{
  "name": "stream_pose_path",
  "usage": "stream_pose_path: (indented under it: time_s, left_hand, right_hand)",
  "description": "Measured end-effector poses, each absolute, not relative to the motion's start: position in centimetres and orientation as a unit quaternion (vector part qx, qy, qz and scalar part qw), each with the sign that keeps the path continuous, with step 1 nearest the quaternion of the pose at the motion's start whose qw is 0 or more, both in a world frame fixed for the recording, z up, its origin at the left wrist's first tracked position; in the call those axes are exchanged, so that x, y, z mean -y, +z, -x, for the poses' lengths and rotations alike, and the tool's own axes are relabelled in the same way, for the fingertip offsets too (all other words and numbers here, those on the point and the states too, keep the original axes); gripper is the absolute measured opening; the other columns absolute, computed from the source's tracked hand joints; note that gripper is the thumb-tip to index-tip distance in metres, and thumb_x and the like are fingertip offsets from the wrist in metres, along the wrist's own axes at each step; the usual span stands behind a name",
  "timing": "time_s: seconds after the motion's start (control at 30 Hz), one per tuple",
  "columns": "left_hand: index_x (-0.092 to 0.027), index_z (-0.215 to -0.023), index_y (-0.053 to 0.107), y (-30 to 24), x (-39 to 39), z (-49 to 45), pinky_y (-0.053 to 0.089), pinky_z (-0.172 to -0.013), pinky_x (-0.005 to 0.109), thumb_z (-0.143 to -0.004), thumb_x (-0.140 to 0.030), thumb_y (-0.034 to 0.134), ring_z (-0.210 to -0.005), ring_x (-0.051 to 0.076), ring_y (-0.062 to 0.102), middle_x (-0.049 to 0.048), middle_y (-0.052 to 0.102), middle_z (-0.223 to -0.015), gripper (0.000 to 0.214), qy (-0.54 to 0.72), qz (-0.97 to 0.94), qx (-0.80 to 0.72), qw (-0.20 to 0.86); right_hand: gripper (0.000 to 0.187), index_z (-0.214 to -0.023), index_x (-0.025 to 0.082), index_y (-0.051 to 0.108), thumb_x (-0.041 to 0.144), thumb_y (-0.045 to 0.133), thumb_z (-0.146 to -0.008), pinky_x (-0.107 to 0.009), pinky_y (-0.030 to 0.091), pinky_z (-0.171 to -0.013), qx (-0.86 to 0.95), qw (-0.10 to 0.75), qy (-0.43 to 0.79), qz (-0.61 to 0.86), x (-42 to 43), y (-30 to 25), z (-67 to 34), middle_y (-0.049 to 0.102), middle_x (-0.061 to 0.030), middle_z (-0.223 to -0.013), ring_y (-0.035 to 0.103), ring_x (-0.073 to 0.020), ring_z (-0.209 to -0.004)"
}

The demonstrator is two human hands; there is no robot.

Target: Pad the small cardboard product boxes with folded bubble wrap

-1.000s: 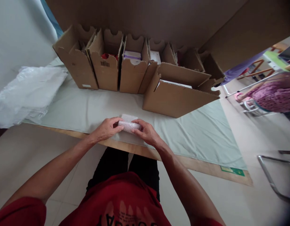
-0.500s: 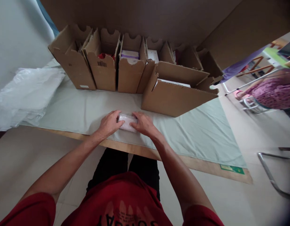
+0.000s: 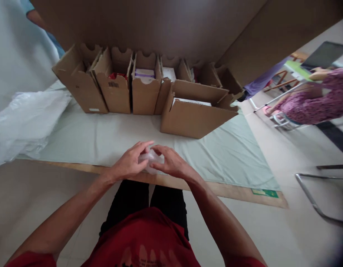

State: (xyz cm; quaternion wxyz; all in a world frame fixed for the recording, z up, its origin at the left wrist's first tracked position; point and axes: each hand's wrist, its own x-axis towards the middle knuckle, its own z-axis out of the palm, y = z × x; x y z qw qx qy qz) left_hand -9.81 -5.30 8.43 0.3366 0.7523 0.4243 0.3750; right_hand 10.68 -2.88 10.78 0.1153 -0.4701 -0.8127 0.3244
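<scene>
A small parcel wrapped in clear bubble wrap (image 3: pixel 149 158) is held between both my hands, just above the near edge of the table with its pale green cloth (image 3: pixel 232 155). My left hand (image 3: pixel 131 162) grips the parcel's left side, its fingers curled over the top. From the right, my right hand (image 3: pixel 171 162) closes on it, its fingertips meeting the left hand's. Most of the parcel is hidden by my fingers.
A row of open cardboard boxes (image 3: pixel 115 85) stands at the back of the table. A larger open box (image 3: pixel 193 111) sits in front of them on the right. Crumpled plastic sheeting (image 3: pixel 23 122) lies at the left. A person in a purple top (image 3: pixel 316 100) sits at the far right.
The parcel lay flat on the cloth under both hands; now it is drawn toward me and bunched up between my fingertips. The camera view has shifted slightly.
</scene>
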Motion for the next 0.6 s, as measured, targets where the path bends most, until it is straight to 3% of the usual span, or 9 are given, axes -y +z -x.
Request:
stream_pose_path:
  time_s: [0.13,0.23,0.33,0.43,0.53,0.6]
  left_hand:
    - [-0.024,-0.139,0.056,9.9,5.5,8.8,0.052,-0.096,0.035,-0.084,-0.018,0.063,-0.100,0.018,0.063,0.0050,0.064,-0.109,0.055,0.423,-0.719,-0.413,0.365]
    - [-0.022,-0.142,0.050,9.9,5.2,7.7,0.054,-0.095,0.036,-0.081,-0.032,0.072,-0.105,0.020,0.065,0.0091,0.064,-0.121,0.065,0.490,-0.593,-0.409,0.491]
    - [-0.017,-0.129,0.058,9.8,5.2,6.3,0.056,-0.087,0.033,-0.078,-0.038,0.074,-0.096,0.021,0.068,0.0090,0.070,-0.112,0.058,0.463,-0.522,-0.391,0.600]
    - [-0.015,-0.107,0.066,9.9,5.2,5.1,0.054,-0.073,0.029,-0.079,-0.036,0.069,-0.077,0.017,0.065,0.0033,0.070,-0.088,0.035,0.408,-0.529,-0.435,0.604]
    - [-0.016,-0.097,0.068,10.1,5.0,4.5,0.047,-0.064,0.025,-0.079,-0.030,0.065,-0.068,0.014,0.058,-0.0011,0.065,-0.076,0.023,0.375,-0.585,-0.467,0.547]
    - [-0.017,-0.095,0.070,10.3,4.9,4.2,0.044,-0.061,0.023,-0.080,-0.026,0.062,-0.067,0.013,0.056,-0.0017,0.063,-0.075,0.019,0.350,-0.627,-0.461,0.521]
  right_hand:
    - [0.014,-0.093,0.021,0.064,0.030,0.068,-0.083,-0.027,0.036,-0.065,0.790,0.150,0.351,0.479,3.8,13.1,-11.7,0.062,0.0019,-0.072,0.052,-0.0137,-0.066]
    - [0.025,-0.092,0.021,0.058,0.039,0.072,-0.081,-0.026,0.038,-0.063,0.715,0.305,0.401,0.484,3.6,13.4,-12.5,0.062,0.0017,-0.078,0.052,-0.0131,-0.068]
    - [0.036,-0.096,0.023,0.053,0.046,0.074,-0.078,-0.027,0.042,-0.064,0.632,0.410,0.470,0.460,3.3,13.1,-13.4,0.062,0.0017,-0.080,0.055,-0.0139,-0.071]
    - [0.042,-0.105,0.022,0.055,0.044,0.077,-0.076,-0.029,0.045,-0.069,0.635,0.397,0.475,0.463,3.0,13.8,-14.8,0.064,0.0006,-0.084,0.057,-0.0150,-0.075]
    - [0.051,-0.117,0.021,0.059,0.043,0.079,-0.075,-0.032,0.047,-0.077,0.688,0.337,0.442,0.466,3.1,15.4,-16.4,0.068,-0.0021,-0.093,0.059,-0.0170,-0.083]
    - [0.039,-0.110,0.021,0.064,0.038,0.077,-0.077,-0.031,0.046,-0.076,0.731,0.276,0.415,0.466,3.2,16.7,-17.2,0.068,-0.0019,-0.090,0.058,-0.0168,-0.082]
